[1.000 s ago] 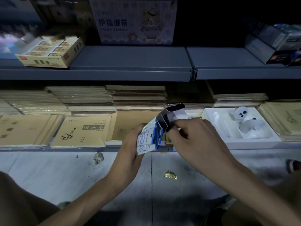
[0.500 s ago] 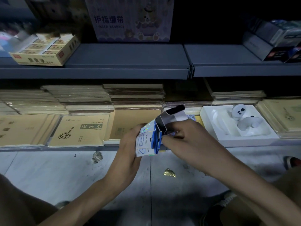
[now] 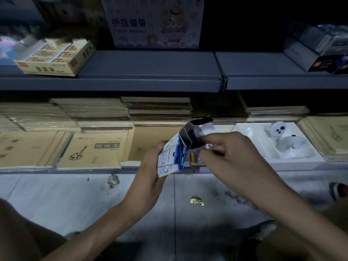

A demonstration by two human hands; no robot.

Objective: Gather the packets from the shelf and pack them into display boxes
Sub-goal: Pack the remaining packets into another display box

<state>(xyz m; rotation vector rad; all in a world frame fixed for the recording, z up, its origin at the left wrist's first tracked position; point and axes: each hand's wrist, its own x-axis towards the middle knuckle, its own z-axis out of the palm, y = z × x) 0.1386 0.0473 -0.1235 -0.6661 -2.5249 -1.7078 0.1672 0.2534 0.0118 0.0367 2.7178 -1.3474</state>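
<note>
A small white and blue display box [image 3: 170, 157] is held tilted in front of the lower shelf, its dark top flap [image 3: 201, 121] standing open. My left hand [image 3: 148, 174] grips the box from below and behind. My right hand [image 3: 227, 157] is at the open end, its fingertips pinching a small packet with red print [image 3: 204, 147] at the box's mouth. How far the packet is inside the box is hidden by my fingers.
Stacks of tan notebooks [image 3: 92, 146] fill the lower shelf. A white tray with white controllers [image 3: 282, 144] sits at the right. On the upper grey shelf [image 3: 150, 68] stand a yellow box of erasers [image 3: 54, 57] and a finger bandage carton [image 3: 154, 23]. Scraps of litter [image 3: 195, 200] lie on the floor.
Both hands and the box stay nearly in place. My right hand's fingers have shifted slightly at the open end of the box.
</note>
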